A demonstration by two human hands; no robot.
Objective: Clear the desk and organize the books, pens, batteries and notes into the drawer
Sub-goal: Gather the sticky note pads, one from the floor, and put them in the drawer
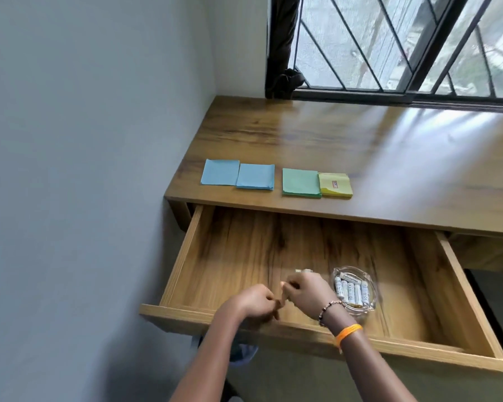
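- Wood-grain desk (346, 140) fills the upper right of the frame, under the barred window (389, 42); no books or pens show on it, only 4 note pads near its front edge.
- The open drawer (186, 256) spans the lower middle of the frame, pulled well out, with most of its floor bare.
- The note pads sit in a row at centre frame: 2 blue pads (238, 177) touching each other, then a gap, then a green pad (301, 182) touching a yellow pad (336, 184).
- A clear glass dish (370, 278) rests in the drawer at lower right of centre, holding about 5 white batteries (352, 291) lying side by side.
- The right hand (308, 294), just left of the dish, has its fingers curled around what looks like 1 more battery, though blur makes that uncertain.
- The left hand (253, 303) is beside it with fingers clenched; I cannot tell whether it grips anything.
- To do this step well, carry the small item over the dish rim and lay it parallel to the others, so it does not roll onto the drawer floor.
- Steady the dish if it shifts, then stack the pads by colour into the bare left part of the drawer.
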